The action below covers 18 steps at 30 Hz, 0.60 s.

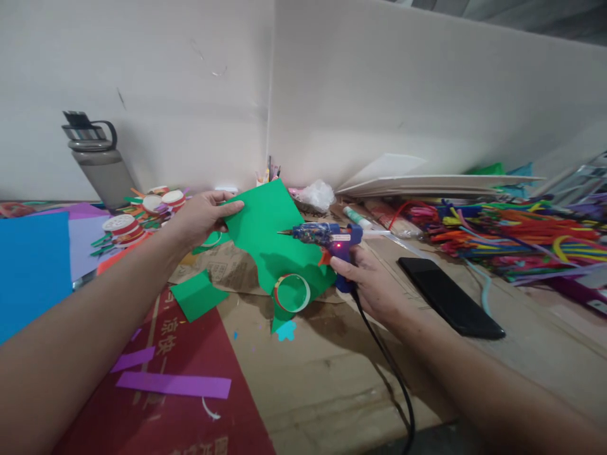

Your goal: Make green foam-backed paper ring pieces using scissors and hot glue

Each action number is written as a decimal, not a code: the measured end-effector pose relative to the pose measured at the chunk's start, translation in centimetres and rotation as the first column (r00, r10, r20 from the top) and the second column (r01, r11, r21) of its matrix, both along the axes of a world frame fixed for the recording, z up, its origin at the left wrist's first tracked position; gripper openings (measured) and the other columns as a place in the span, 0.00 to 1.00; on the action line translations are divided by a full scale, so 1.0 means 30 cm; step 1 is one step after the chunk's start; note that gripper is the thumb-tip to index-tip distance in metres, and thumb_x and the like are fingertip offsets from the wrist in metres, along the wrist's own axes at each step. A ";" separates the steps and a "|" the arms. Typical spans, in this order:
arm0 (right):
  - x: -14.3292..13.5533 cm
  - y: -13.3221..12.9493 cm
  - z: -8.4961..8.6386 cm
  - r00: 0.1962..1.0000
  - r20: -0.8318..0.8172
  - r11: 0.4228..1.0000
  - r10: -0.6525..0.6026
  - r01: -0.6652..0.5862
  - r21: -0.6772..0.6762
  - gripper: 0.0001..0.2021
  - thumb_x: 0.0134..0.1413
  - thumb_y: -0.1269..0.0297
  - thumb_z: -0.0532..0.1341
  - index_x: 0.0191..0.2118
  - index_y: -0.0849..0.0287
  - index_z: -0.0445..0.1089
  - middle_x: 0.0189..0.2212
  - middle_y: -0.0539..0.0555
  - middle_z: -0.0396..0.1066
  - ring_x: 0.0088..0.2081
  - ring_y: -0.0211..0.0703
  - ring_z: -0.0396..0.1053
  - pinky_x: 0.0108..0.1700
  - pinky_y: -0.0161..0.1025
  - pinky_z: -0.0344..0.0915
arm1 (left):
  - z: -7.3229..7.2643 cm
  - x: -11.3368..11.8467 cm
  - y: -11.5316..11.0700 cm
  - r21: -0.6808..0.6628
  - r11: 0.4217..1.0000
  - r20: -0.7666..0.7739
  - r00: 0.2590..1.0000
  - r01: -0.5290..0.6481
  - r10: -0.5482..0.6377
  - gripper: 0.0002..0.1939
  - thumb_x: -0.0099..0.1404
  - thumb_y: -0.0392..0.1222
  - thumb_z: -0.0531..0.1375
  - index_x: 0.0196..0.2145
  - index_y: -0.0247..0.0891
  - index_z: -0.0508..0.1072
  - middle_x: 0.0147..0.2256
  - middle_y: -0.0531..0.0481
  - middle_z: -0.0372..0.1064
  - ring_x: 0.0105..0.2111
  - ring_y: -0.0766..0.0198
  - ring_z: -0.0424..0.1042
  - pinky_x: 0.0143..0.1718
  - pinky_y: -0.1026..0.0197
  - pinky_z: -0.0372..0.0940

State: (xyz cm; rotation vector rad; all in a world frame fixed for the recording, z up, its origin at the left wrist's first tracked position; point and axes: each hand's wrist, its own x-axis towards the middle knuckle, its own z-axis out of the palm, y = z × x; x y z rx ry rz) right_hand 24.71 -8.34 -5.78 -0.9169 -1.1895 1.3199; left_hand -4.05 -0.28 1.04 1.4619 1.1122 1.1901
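Note:
My left hand (208, 215) pinches the upper left edge of a large green sheet (265, 218), which is tilted up above the table and has a curved cut in its lower left edge. In my right hand (365, 278) is a blue glue gun (332, 237) with a small red light lit. Its nozzle points left, in front of the green sheet. A short ring (307, 297) with a red patterned band and white rim stands at the sheet's lower part. Close by lie a smaller green piece (198, 296) and a light blue flower-shaped cutout (286, 330).
A grey water bottle (102, 164) stands at the back left, near red-and-white small drum-like crafts (124, 229). Blue sheets (33, 272) lie left. Purple strips (173, 384) rest in front. On the right are a black phone (450, 296) and colourful pipe cleaners (512, 234). A black cord (393, 363) trails down.

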 end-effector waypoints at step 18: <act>0.002 0.018 0.040 0.985 -0.152 0.996 -0.083 0.077 -0.049 0.16 0.40 0.57 0.72 0.38 0.52 0.74 0.34 0.49 0.77 0.39 0.46 0.75 0.42 0.42 0.71 | -0.118 0.128 -0.048 -0.198 0.941 0.661 0.746 0.272 -0.077 0.34 0.62 0.68 0.51 0.47 0.33 0.69 0.35 0.39 0.74 0.34 0.56 0.75 0.36 0.56 0.71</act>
